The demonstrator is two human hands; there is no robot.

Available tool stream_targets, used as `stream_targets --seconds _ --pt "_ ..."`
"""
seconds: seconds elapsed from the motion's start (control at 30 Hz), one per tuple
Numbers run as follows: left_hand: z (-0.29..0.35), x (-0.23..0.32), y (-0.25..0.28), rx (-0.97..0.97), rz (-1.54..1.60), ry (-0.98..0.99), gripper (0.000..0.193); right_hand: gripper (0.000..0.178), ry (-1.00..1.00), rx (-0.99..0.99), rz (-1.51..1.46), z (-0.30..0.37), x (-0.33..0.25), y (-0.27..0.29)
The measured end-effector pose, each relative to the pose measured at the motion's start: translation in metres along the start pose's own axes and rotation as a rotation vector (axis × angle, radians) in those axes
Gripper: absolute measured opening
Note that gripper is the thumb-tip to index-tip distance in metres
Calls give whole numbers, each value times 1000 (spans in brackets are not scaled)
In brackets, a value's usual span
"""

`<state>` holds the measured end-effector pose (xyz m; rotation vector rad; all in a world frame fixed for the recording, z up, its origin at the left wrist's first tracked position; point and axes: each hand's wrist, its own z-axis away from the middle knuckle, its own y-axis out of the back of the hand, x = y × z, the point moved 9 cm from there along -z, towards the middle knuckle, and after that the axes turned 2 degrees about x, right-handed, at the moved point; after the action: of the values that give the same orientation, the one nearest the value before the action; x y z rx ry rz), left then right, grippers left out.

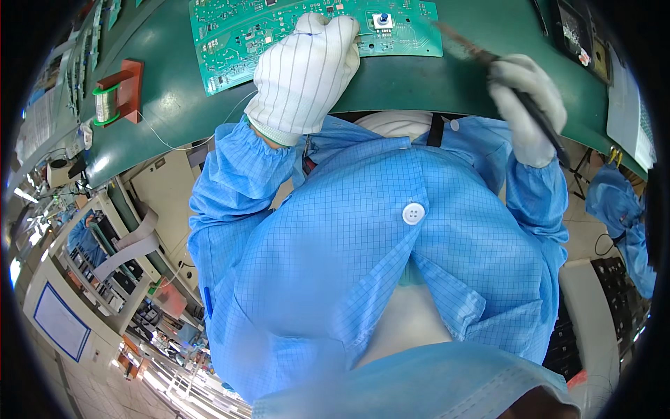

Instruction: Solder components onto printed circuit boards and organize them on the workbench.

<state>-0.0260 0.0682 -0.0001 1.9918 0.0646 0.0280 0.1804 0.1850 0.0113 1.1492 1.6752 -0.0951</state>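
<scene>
A green circuit board lies on the green bench in front of me. My left hand, in a white striped glove, rests over the board with its fingers closed on thin solder wire. The wire's end pokes out beside a white square component with a blue knob-like top. To the right of the board, my right hand grips a soldering iron by its black handle. Its tip end, blurred by motion, points at the board's right edge without clearly touching it.
A solder spool sits on a reddish-brown stand at the left of the bench. At the far right are a black-framed tray and a pale sheet. Another person's blue sleeve shows beyond the right bench edge.
</scene>
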Motion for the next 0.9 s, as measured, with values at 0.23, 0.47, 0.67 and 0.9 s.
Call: stream_targets --seconds 0.23,0.47,0.67,0.9 --pt "1 0 4 23 -3 1 10 26 -41 696 384 45 37 103" --pt "6 -50 52 59 674 623 13 30 -302 738 235 43 55 99" --pt "0 -161 64 87 31 349 22 26 -276 658 122 19 48 58" --pt "40 -270 1 313 -135 74 27 28 -325 634 120 20 63 61"
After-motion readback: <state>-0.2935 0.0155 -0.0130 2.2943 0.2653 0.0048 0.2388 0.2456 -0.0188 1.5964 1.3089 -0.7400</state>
